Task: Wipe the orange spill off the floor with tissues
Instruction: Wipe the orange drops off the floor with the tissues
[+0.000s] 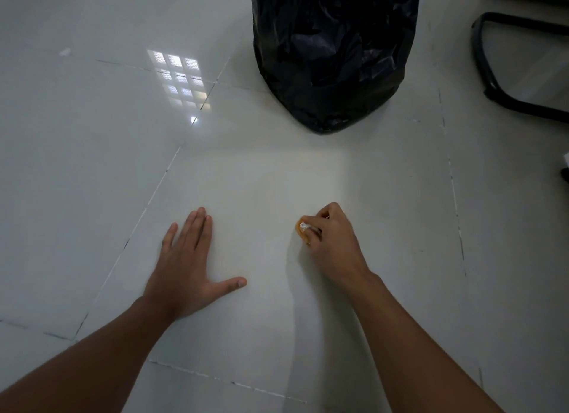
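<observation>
The left hand (187, 268) lies flat on the floor (92, 166), its fingers (197, 227) straight and released, the thumb spread to the side. It holds nothing and seems only to support the person's weight.

To the right of it, the right hand (329, 243) is clenched around one small wad of tissue (303, 227) and presses it on the floor. The visible edge of the wad is stained orange. No orange liquid can be seen on the tiles around the hand, so the spill is either under the wad or already absorbed; the picture does not allow to say which.

The step in hand looks like the last wiping strokes, and the task seems nearly finished. The next move probably calls for lifting the wad, checking the tile below it for any remaining trace, and carrying the dirty tissue to the bag (332, 58), which stands well apart, further from the person.

By count: two hands, one tissue wad, one black bag, and one dark chair base (492, 73) at the far right edge.
</observation>
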Action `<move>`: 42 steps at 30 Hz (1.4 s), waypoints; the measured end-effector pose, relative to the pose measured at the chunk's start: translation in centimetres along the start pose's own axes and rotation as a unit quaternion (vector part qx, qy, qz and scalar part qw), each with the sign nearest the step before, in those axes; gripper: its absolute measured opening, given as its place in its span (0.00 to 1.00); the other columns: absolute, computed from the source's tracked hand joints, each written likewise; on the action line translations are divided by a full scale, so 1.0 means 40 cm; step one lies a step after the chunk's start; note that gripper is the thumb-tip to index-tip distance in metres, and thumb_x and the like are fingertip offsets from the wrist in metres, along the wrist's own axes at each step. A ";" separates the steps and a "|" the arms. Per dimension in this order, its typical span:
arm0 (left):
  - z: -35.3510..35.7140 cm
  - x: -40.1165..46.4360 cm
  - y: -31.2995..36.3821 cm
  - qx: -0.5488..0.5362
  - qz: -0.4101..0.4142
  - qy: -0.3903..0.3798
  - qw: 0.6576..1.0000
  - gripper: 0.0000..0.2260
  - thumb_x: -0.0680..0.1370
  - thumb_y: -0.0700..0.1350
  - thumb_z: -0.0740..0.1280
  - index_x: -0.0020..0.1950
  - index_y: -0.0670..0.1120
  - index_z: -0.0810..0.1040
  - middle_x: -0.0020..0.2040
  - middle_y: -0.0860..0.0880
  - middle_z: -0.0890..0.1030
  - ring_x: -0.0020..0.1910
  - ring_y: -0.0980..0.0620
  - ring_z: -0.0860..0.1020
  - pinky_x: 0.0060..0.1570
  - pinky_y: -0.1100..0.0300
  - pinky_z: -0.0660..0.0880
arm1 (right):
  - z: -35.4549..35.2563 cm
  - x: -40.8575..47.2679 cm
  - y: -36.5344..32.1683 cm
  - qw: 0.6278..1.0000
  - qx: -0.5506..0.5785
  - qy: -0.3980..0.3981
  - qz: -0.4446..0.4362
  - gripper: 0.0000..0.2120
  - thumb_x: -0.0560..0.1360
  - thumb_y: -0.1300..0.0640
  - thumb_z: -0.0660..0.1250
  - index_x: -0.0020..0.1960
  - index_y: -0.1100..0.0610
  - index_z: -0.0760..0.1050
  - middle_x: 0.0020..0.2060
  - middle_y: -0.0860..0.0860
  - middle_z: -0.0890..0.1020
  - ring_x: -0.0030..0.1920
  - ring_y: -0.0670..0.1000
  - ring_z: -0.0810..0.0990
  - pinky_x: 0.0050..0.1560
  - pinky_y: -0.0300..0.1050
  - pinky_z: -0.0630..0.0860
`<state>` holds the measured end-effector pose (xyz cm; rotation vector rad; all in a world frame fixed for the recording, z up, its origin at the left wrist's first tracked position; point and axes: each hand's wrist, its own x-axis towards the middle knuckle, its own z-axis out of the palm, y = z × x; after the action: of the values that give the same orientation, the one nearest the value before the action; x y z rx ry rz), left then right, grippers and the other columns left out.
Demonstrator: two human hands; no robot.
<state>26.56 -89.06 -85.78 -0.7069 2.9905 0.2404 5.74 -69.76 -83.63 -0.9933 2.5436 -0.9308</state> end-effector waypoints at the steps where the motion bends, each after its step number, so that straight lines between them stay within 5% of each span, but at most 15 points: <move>1: 0.001 0.000 0.000 0.000 0.000 0.001 1.000 0.57 0.67 0.82 0.49 0.80 0.38 0.54 0.82 0.41 0.53 0.82 0.47 0.50 0.78 0.41 0.51 | 0.000 0.010 -0.002 1.000 -0.002 -0.004 -0.004 0.07 0.78 0.58 0.65 0.51 0.57 0.82 0.45 0.49 0.71 0.47 0.49 0.72 0.49 0.45 0.74; 7: 0.003 0.000 0.000 -0.002 0.001 0.001 1.000 0.57 0.67 0.81 0.50 0.80 0.38 0.54 0.82 0.41 0.53 0.82 0.46 0.51 0.78 0.40 0.52 | 0.033 0.046 -0.068 0.986 -0.021 -0.109 -0.128 0.10 0.76 0.59 0.68 0.55 0.56 0.84 0.49 0.53 0.80 0.52 0.53 0.77 0.52 0.42 0.71; 13: 0.005 0.000 0.000 -0.001 -0.001 0.001 1.000 0.58 0.67 0.82 0.50 0.80 0.38 0.53 0.82 0.41 0.53 0.82 0.47 0.50 0.78 0.41 0.50 | -0.009 -0.080 -0.035 0.958 -0.028 -0.190 -0.213 0.08 0.75 0.55 0.70 0.53 0.50 0.85 0.47 0.47 0.80 0.47 0.47 0.75 0.46 0.42 0.73; 17: 0.002 -0.001 0.000 -0.002 -0.002 -0.002 1.000 0.58 0.66 0.82 0.48 0.81 0.38 0.52 0.82 0.42 0.52 0.82 0.47 0.49 0.79 0.42 0.49 | -0.069 -0.144 0.040 0.983 -0.041 -0.090 -0.156 0.06 0.73 0.58 0.72 0.49 0.52 0.85 0.43 0.47 0.81 0.43 0.46 0.77 0.44 0.42 0.76; 22: 0.005 -0.001 -0.002 -0.002 -0.001 0.003 1.000 0.58 0.66 0.82 0.48 0.81 0.39 0.52 0.83 0.42 0.51 0.82 0.48 0.48 0.79 0.42 0.48 | -0.135 -0.139 0.129 0.973 -0.023 0.194 0.123 0.06 0.75 0.60 0.68 0.48 0.55 0.84 0.41 0.52 0.76 0.40 0.51 0.78 0.42 0.39 0.68; 25: 0.006 -0.001 0.001 -0.002 -0.001 0.009 1.000 0.58 0.66 0.82 0.48 0.80 0.38 0.53 0.82 0.41 0.53 0.82 0.47 0.50 0.79 0.41 0.50 | -0.126 -0.129 0.121 0.971 -0.024 0.174 0.160 0.07 0.75 0.59 0.67 0.42 0.56 0.83 0.40 0.52 0.75 0.39 0.52 0.77 0.41 0.40 0.66; 27: 0.006 0.002 0.002 -0.004 0.000 0.012 1.000 0.58 0.66 0.82 0.49 0.80 0.38 0.54 0.82 0.41 0.53 0.82 0.47 0.50 0.78 0.41 0.50 | -0.089 -0.140 0.069 0.987 -0.026 0.122 0.097 0.09 0.76 0.59 0.67 0.37 0.58 0.80 0.37 0.52 0.74 0.36 0.51 0.74 0.39 0.43 0.67; 32: 0.009 0.001 0.002 -0.005 -0.001 0.015 1.000 0.58 0.66 0.82 0.49 0.80 0.38 0.55 0.82 0.41 0.54 0.82 0.46 0.51 0.78 0.41 0.51 | 0.007 -0.193 -0.037 0.995 0.001 -0.068 -0.071 0.05 0.75 0.57 0.68 0.46 0.53 0.83 0.39 0.47 0.76 0.36 0.44 0.73 0.39 0.37 0.69; 37: 0.011 -0.002 -0.001 -0.005 0.001 0.015 1.000 0.58 0.67 0.82 0.48 0.80 0.38 0.55 0.82 0.41 0.54 0.82 0.46 0.51 0.78 0.41 0.51 | -0.076 -0.090 0.050 0.982 0.014 0.176 0.068 0.05 0.73 0.61 0.70 0.45 0.55 0.85 0.37 0.52 0.77 0.37 0.50 0.77 0.40 0.37 0.67; 39: 0.011 0.000 0.000 -0.002 0.004 0.015 1.000 0.58 0.67 0.82 0.48 0.80 0.38 0.55 0.82 0.40 0.54 0.81 0.46 0.51 0.78 0.40 0.51 | -0.103 -0.049 0.081 0.979 -0.001 0.168 0.112 0.06 0.75 0.59 0.69 0.47 0.56 0.85 0.40 0.53 0.77 0.40 0.53 0.79 0.43 0.39 0.68; 42: 0.014 0.002 -0.001 -0.001 0.003 0.014 1.000 0.57 0.67 0.82 0.49 0.80 0.38 0.54 0.82 0.41 0.53 0.82 0.46 0.50 0.78 0.40 0.51 | -0.084 -0.042 0.052 0.999 -0.015 0.040 -0.011 0.06 0.75 0.57 0.70 0.47 0.56 0.86 0.40 0.53 0.80 0.41 0.52 0.80 0.46 0.46 0.75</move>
<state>26.51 -89.05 -86.33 -0.7062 3.0208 0.2343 4.42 -65.86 -82.40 -1.0138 2.6247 -0.9615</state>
